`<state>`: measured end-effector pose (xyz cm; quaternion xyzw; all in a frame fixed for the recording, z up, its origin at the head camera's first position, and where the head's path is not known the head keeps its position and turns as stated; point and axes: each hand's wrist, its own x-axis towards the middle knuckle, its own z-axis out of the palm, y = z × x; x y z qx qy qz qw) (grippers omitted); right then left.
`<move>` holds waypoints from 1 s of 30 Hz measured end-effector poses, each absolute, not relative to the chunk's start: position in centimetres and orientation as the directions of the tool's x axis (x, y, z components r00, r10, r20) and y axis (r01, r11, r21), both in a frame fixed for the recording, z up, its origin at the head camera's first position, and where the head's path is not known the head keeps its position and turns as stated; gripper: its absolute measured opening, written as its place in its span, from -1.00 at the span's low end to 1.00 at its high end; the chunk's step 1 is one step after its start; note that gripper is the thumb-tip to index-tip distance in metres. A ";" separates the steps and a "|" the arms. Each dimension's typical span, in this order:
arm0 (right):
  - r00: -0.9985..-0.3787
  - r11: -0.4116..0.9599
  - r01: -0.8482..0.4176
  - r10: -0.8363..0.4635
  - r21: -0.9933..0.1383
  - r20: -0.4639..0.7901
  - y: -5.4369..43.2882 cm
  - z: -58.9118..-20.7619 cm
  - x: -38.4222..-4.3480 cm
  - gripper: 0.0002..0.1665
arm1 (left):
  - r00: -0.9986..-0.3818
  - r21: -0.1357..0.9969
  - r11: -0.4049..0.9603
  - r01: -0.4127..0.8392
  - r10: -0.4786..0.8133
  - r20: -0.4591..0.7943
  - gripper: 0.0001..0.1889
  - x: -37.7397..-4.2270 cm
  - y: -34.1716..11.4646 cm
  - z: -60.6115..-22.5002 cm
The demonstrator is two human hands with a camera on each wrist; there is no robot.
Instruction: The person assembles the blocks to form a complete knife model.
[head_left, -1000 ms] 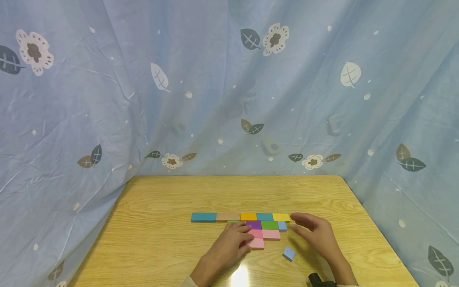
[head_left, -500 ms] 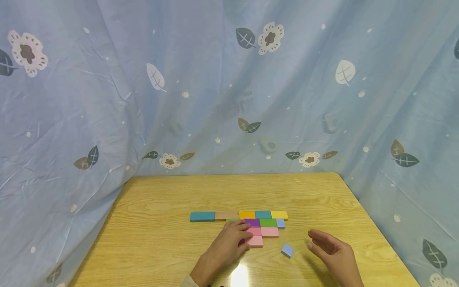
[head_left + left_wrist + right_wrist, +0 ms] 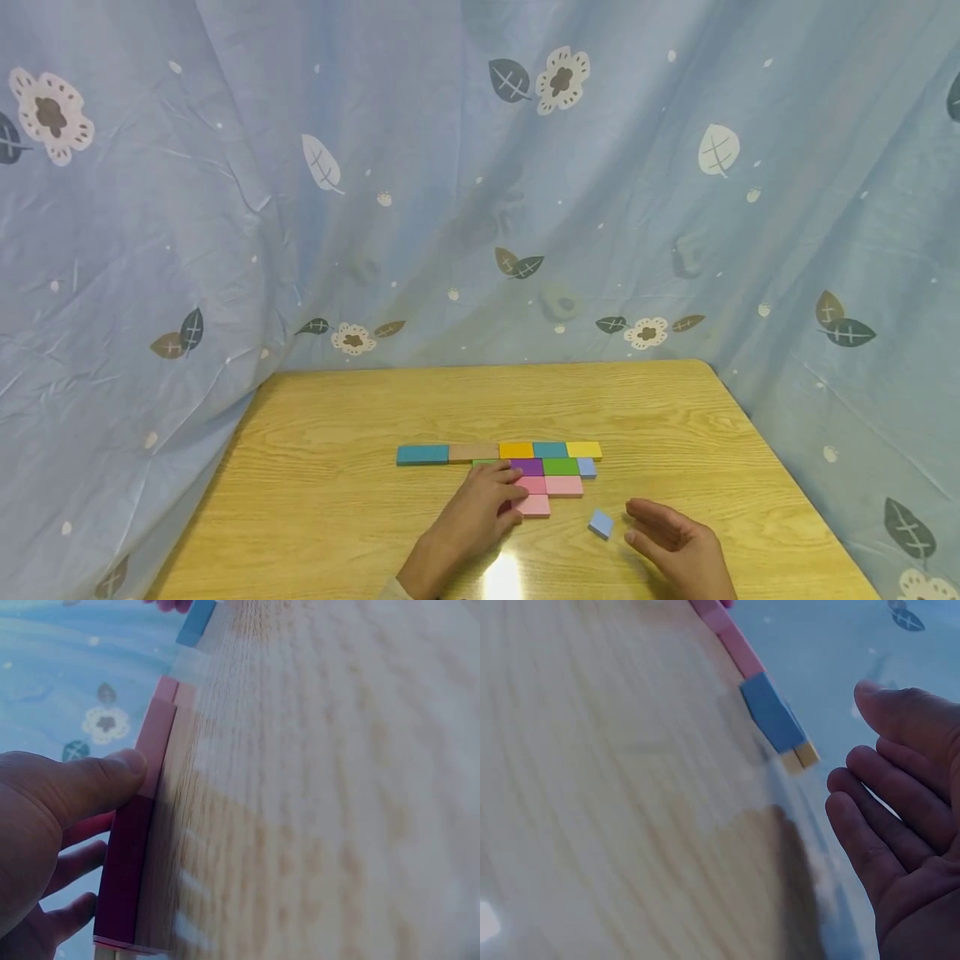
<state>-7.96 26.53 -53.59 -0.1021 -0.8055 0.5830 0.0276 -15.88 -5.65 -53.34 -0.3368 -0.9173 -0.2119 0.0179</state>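
Loose blue block [image 3: 601,523] sits cornerwise, lower centre of the table [image 3: 337,417].
Right hand [image 3: 678,550], fingers spread, has moved nearer it; left hand [image 3: 472,521] keeps pressing the pink blocks [image 3: 534,505].

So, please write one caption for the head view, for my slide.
Left hand rests on the coloured blocks; open right hand beside a loose blue block.

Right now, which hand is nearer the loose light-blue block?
Right. The right hand hovers open just right of the loose light-blue block, not touching it. The left hand rests on the joined blocks, farther left.
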 end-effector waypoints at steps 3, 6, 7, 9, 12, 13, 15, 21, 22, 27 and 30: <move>-0.981 0.321 0.130 0.178 -0.938 -0.075 26.0 -53.7 -8.1 -0.41 | -0.769 0.373 0.681 0.630 0.611 0.185 -0.67 -15.7 -5.5 -53.3; -0.982 0.342 0.141 0.169 -0.929 -0.086 25.6 -53.8 -8.2 -0.43 | -0.767 0.364 0.681 0.636 0.612 0.193 -0.67 -15.6 -5.4 -53.3; -0.982 0.355 0.140 0.168 -0.924 -0.084 25.4 -53.8 -8.2 -0.44 | -0.765 0.360 0.681 0.638 0.614 0.195 -0.67 -15.6 -5.4 -53.3; -0.983 0.387 0.134 0.167 -0.912 -0.074 25.2 -53.8 -8.2 -0.46 | -0.765 0.362 0.680 0.638 0.614 0.196 -0.67 -15.5 -5.4 -53.3; -0.984 0.443 0.126 0.172 -0.888 -0.053 24.9 -53.7 -8.2 -0.49 | -0.765 0.370 0.676 0.637 0.614 0.194 -0.67 -15.4 -5.3 -53.4; -0.984 0.460 0.121 0.170 -0.880 -0.047 24.8 -53.7 -8.2 -0.50 | -0.766 0.372 0.676 0.636 0.613 0.194 -0.67 -15.4 -5.3 -53.4; -0.985 0.484 0.116 0.165 -0.867 -0.040 24.7 -53.7 -8.2 -0.51 | -0.765 0.375 0.674 0.636 0.613 0.196 -0.67 -15.3 -5.3 -53.5; -0.985 0.551 0.112 0.171 -0.827 -0.019 24.3 -53.9 -8.3 -0.54 | -0.763 0.369 0.675 0.639 0.615 0.197 -0.67 -15.3 -5.3 -53.5; -0.984 0.565 0.118 0.176 -0.817 -0.020 24.2 -54.0 -8.3 -0.55 | -0.763 0.367 0.675 0.640 0.616 0.198 -0.67 -15.3 -5.4 -53.4; -0.983 0.606 0.133 0.181 -0.784 -0.027 24.1 -54.0 -8.7 -0.58 | -0.766 0.367 0.679 0.637 0.614 0.194 -0.68 -15.4 -5.5 -53.4; -0.986 0.588 0.106 0.165 -0.802 -0.009 24.0 -53.7 -9.1 -0.59 | -0.764 0.366 0.677 0.639 0.614 0.198 -0.68 -15.5 -5.6 -53.3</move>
